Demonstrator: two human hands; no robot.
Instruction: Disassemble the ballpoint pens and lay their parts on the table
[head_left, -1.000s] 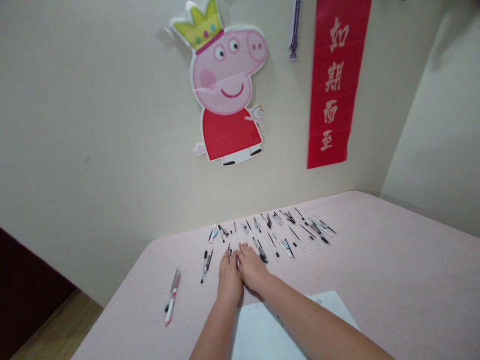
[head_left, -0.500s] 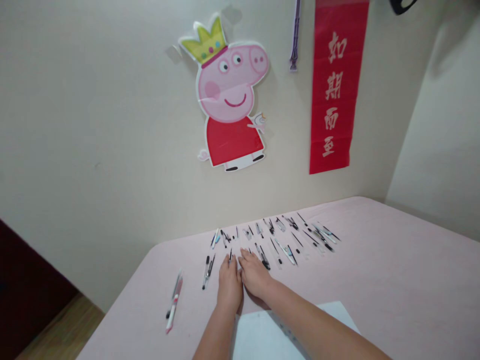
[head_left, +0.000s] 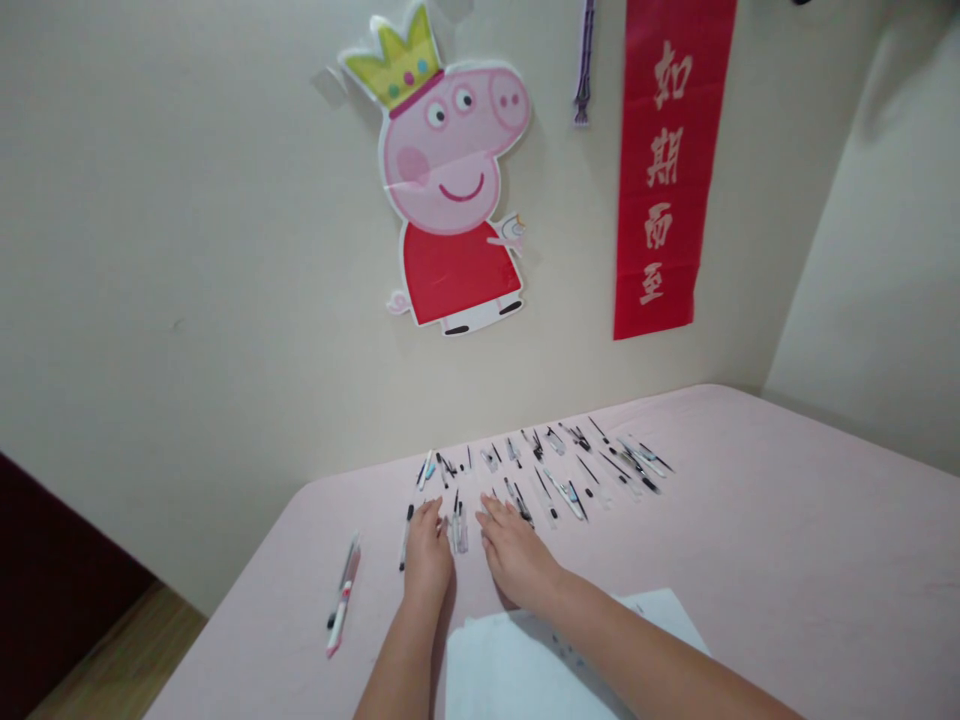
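Observation:
My left hand (head_left: 430, 552) lies low over the pink tabletop, fingers stretched forward and slightly bent. It partly covers some pen parts beside a slim black-capped pen (head_left: 406, 538). Just right of it lies a small group of pen pieces, a clear barrel with dark slim parts (head_left: 458, 527). My right hand (head_left: 519, 556) rests with fingers spread, nothing visible in its grasp. Its fingertips are close to a dark disassembled pen (head_left: 521, 503). What lies under either palm is hidden.
Rows of pen parts, refills and caps (head_left: 562, 492) spread toward the wall. A white and pink pen (head_left: 340, 620) lies at the left with another clear one. White paper (head_left: 517, 665) lies under my right forearm. The pink table (head_left: 787, 560) meets the wall behind.
My left hand has moved left, away from my right hand, uncovering the group of pen pieces between them. My right hand has stayed nearly in place. The view has tilted down slightly.

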